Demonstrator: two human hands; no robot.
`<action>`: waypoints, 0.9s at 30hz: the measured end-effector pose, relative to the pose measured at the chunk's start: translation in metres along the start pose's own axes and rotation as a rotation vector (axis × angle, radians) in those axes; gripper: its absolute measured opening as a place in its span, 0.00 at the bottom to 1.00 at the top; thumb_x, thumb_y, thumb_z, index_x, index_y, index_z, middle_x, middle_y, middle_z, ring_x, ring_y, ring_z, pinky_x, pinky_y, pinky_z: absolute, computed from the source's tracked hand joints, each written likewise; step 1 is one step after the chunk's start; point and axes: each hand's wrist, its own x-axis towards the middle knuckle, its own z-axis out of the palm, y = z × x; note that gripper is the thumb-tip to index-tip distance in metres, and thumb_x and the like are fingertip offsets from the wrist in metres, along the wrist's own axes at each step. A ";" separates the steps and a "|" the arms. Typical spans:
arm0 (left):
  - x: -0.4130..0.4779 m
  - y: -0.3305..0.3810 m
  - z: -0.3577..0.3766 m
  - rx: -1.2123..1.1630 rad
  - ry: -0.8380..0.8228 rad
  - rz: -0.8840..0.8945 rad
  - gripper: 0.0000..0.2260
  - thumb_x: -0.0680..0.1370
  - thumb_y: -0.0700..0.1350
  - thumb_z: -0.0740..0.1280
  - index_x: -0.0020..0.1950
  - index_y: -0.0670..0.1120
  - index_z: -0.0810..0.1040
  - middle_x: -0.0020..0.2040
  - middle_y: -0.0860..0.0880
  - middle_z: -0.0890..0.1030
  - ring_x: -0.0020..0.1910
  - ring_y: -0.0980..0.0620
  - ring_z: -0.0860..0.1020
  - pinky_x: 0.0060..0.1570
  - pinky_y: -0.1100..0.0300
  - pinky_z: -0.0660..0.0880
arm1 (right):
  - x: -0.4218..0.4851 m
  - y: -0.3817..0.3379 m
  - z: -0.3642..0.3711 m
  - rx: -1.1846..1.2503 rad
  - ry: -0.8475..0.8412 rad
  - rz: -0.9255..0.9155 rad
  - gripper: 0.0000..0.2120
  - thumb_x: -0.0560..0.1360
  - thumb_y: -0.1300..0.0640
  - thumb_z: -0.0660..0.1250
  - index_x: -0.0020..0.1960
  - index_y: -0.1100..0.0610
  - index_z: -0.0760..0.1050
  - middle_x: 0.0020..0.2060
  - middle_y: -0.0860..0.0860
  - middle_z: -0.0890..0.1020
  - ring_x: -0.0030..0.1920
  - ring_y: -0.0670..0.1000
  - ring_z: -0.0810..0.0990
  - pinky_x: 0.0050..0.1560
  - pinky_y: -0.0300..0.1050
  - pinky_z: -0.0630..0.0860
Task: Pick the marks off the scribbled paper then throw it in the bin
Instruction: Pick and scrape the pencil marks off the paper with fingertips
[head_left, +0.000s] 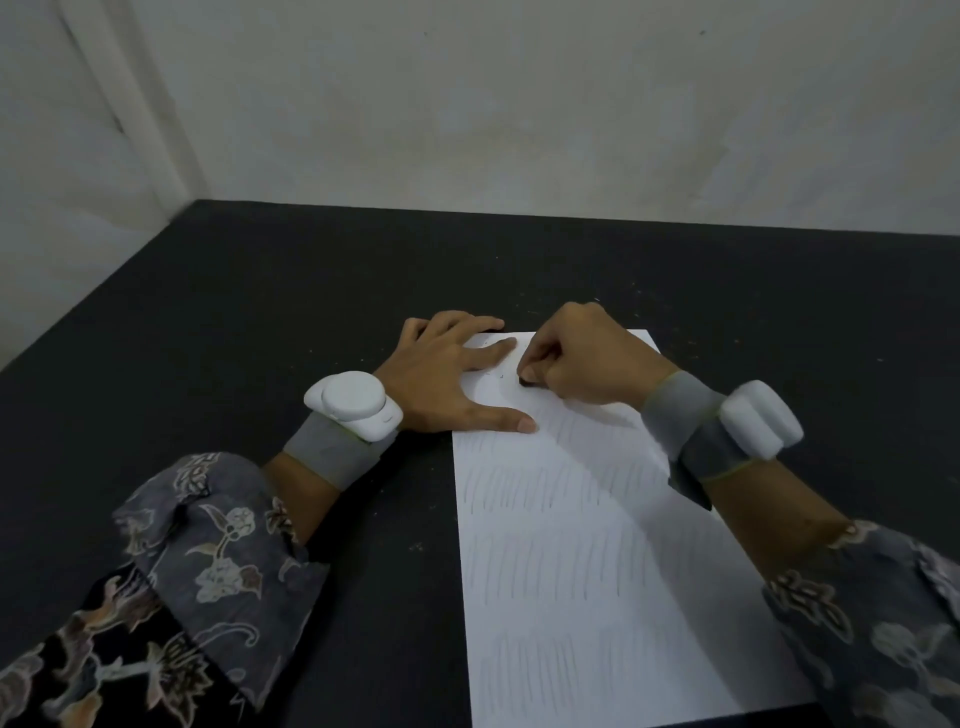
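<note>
A white sheet of paper (587, 545) lies on the black table, covered with rows of faint pencil strokes; its far left part looks clean. My left hand (452, 374) lies flat with spread fingers on the sheet's far left corner, pressing it down. My right hand (576, 364) has its fingers curled round a small dark thing (527, 383), apparently an eraser, held against the paper near the top. Most of that thing is hidden by the fingers. No bin is in view.
The black table (260, 338) runs back to a pale wall (519, 104) and carries small light crumbs (415, 546) here and there. Both wrists wear grey bands with white devices (356, 402) on them.
</note>
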 end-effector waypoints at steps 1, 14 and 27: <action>-0.001 0.000 -0.001 -0.004 0.006 0.000 0.50 0.58 0.80 0.47 0.77 0.59 0.58 0.77 0.59 0.54 0.74 0.55 0.49 0.68 0.57 0.43 | 0.002 0.002 -0.001 0.042 0.009 0.020 0.08 0.75 0.62 0.68 0.53 0.61 0.82 0.46 0.53 0.83 0.41 0.47 0.79 0.45 0.38 0.77; -0.002 0.002 -0.002 0.010 0.000 -0.020 0.55 0.57 0.80 0.47 0.78 0.51 0.52 0.77 0.56 0.55 0.74 0.55 0.51 0.69 0.56 0.45 | -0.011 0.009 -0.009 1.113 -0.137 0.232 0.10 0.80 0.64 0.58 0.57 0.66 0.74 0.53 0.63 0.81 0.50 0.55 0.83 0.50 0.44 0.81; -0.002 0.002 -0.002 0.020 0.018 0.016 0.52 0.58 0.80 0.47 0.77 0.55 0.56 0.77 0.58 0.55 0.74 0.56 0.50 0.68 0.58 0.44 | -0.010 0.014 -0.007 1.223 -0.114 0.171 0.10 0.80 0.64 0.57 0.56 0.65 0.75 0.55 0.62 0.81 0.54 0.56 0.81 0.54 0.46 0.79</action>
